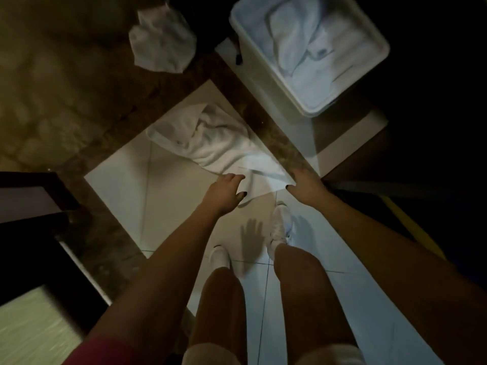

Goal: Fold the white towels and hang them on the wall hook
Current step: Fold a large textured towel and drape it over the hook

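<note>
Both hands are down at the near end of the towel, which lies on the pale floor right in front of the person's feet. The left hand has its fingers curled over the near edge with the thumb tucked below it, which reads as a pinch on the cloth. The right hand is at the near right corner with its thumb against the cloth. Its other fingers are hidden behind the hand, but the corner looks lifted, so I judge that a pinch too.

Here is what the next move turns on. The towel's long axis runs on a slant from the hands away to the far left, and the rumpled bulk lies beyond the fingers, farther off and to the left. The near end between the hands is flat and taut. The two hands are about level, one at each side of that end, and neither is clearly nearer to the bulk. A pull up and back towards the body should draw the heap out straight.

On to the count: one towel is in hand. One crumpled towel sits far left, well apart. One bin stands far right with white towels heaped inside, too bunched to number. There are two white shoes on the floor. No wall hook is in view.
</note>
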The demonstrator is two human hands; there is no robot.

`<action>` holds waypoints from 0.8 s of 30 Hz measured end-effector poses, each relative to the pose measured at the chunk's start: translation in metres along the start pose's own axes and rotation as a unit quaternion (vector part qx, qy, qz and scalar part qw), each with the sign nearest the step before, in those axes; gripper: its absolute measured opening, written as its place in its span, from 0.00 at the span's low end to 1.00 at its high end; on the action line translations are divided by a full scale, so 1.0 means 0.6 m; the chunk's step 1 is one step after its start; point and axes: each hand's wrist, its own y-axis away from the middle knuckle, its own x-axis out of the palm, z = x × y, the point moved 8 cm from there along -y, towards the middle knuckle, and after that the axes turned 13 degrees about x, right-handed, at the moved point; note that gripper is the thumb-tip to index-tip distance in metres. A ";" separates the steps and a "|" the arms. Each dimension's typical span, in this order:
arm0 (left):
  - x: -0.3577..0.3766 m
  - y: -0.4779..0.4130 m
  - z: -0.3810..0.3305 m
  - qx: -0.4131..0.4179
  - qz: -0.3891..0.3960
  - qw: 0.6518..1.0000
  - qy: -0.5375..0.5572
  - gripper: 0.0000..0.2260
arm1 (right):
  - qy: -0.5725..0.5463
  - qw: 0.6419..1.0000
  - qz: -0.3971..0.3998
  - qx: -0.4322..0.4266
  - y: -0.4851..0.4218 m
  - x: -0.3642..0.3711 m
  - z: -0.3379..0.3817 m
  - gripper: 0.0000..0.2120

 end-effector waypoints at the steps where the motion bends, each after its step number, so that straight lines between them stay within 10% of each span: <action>1: 0.042 -0.024 0.022 -0.002 0.009 1.000 0.006 0.24 | 0.012 1.000 0.000 -0.002 -0.038 0.027 -0.008 0.28; 13: 0.422 -0.220 0.288 -0.124 0.077 0.982 0.123 0.26 | -0.018 0.998 -0.049 -0.036 -0.396 0.316 -0.101 0.18; 24: 0.414 -0.234 0.325 -0.234 -0.157 0.906 0.315 0.12 | -0.157 0.981 -0.112 0.001 -0.395 0.283 -0.082 0.12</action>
